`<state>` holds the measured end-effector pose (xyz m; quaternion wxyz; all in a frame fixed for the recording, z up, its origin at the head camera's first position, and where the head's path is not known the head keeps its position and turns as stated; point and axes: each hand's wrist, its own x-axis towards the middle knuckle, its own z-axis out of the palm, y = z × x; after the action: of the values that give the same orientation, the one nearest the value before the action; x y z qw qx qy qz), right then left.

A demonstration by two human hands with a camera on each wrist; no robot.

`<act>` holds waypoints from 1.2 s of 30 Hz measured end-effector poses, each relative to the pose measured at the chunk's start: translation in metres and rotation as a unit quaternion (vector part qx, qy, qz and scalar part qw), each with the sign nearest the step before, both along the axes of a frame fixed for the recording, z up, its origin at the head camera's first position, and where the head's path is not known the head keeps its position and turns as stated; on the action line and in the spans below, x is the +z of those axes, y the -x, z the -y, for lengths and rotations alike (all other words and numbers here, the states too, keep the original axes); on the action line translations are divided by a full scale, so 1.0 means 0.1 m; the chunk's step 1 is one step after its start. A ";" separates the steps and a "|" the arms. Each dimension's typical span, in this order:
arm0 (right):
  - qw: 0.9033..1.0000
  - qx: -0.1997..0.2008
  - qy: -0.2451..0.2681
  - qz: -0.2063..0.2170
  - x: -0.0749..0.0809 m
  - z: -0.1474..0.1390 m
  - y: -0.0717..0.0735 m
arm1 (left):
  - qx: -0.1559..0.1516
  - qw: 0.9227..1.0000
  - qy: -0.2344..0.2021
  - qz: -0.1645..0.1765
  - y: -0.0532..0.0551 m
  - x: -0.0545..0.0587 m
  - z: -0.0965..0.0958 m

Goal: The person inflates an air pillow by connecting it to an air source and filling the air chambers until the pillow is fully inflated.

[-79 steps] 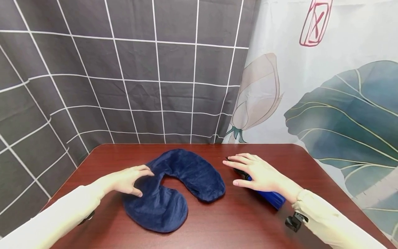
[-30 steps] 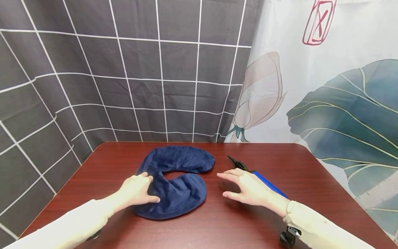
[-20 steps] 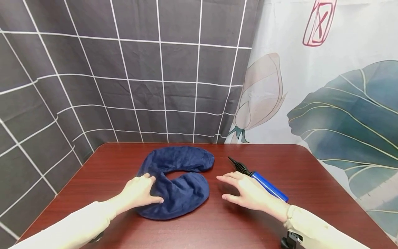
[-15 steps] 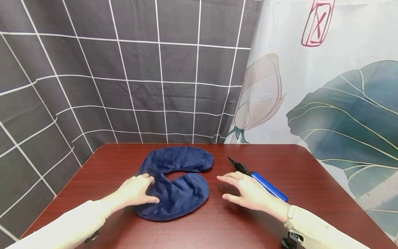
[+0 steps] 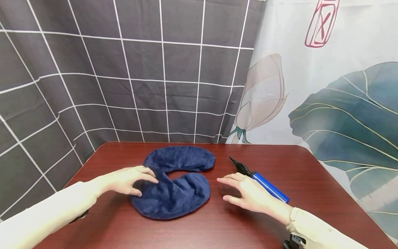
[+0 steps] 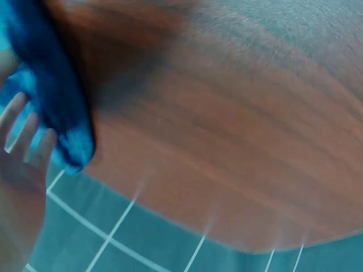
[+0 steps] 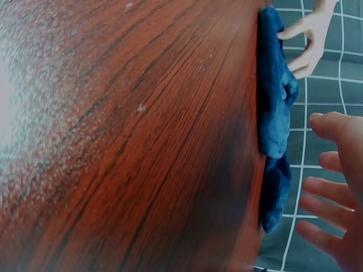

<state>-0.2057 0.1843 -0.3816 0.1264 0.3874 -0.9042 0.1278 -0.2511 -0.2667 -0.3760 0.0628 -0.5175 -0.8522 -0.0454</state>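
Observation:
A navy plush U-shaped neck pillow [image 5: 183,199] lies flat on the table, its opening toward the right. My left hand [image 5: 127,180] is over the pillow's left edge with fingers loosely bent, gripping nothing; the head view does not settle whether the fingertips touch. In the left wrist view the fingers are spread beside the blue fabric [image 6: 74,127]. To the right of the pillow, my right hand [image 5: 248,193] hovers with relaxed fingers, apart from the fabric. Just behind that hand lies a blue hand pump [image 5: 269,187] with a black tapered nozzle, partly covered by the hand.
The reddish-brown wooden table [image 5: 199,231] has rounded far corners. Behind it hang a dark grey curtain [image 5: 180,93] with a white grid and a pale cloth [image 5: 289,83] printed with a flower and leaves.
The pillow has turned, its opening swinging from lower right to right. My left hand pressed on it, then drew back left. My right hand shifted nearer, uncovering more of the pump.

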 end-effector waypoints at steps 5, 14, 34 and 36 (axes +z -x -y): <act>1.000 0.002 0.001 -0.001 0.01 -0.02 -0.01 | -0.010 1.000 -0.020 -0.004 0.05 -0.12 0.00; 1.000 0.000 0.007 -0.003 0.05 -0.04 0.01 | 0.069 0.998 0.000 0.015 -0.07 -0.06 -0.22; 0.999 -0.007 0.037 -0.028 0.04 -0.10 -0.03 | 0.162 0.987 -0.021 -0.001 -0.28 -0.17 -0.68; 0.999 -0.007 0.038 -0.028 0.05 -0.10 -0.03 | 0.179 0.983 -0.030 -0.001 -0.31 -0.18 -0.74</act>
<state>-0.2023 0.1942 -0.3769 0.1670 0.3791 -0.8977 0.1500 -0.2201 -0.1924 -0.3943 0.0867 -0.3545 -0.9292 -0.0583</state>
